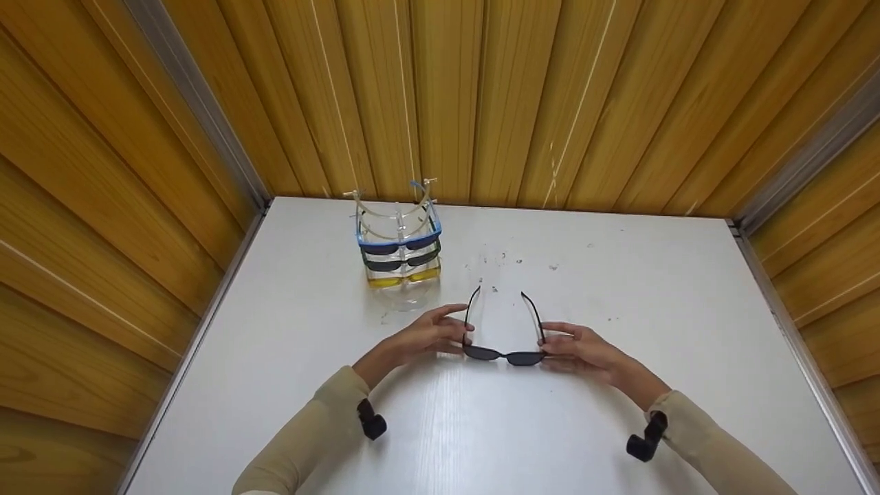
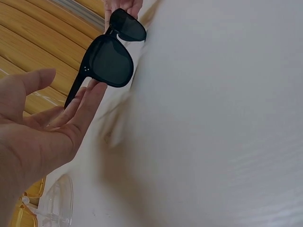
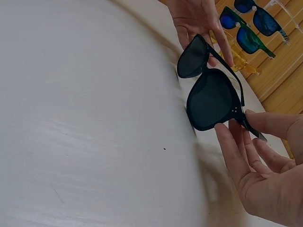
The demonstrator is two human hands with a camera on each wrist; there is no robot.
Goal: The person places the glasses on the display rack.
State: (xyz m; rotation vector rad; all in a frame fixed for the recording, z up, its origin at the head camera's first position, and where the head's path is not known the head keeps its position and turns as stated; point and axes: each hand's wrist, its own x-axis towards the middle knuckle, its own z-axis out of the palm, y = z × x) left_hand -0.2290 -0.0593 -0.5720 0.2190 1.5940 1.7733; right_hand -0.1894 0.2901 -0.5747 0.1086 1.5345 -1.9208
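Both hands, left hand (image 1: 430, 337) and right hand (image 1: 581, 350), pinch the black plastic dark-lensed sunglasses (image 1: 504, 354) at the hinges just above the white table (image 1: 619, 309); probably light, scratch-prone, best held by the frame.

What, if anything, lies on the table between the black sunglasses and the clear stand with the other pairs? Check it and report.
Nothing visible does. The black sunglasses, held at both ends by the left hand and right hand, are separated from the clear stand only by bare white table.
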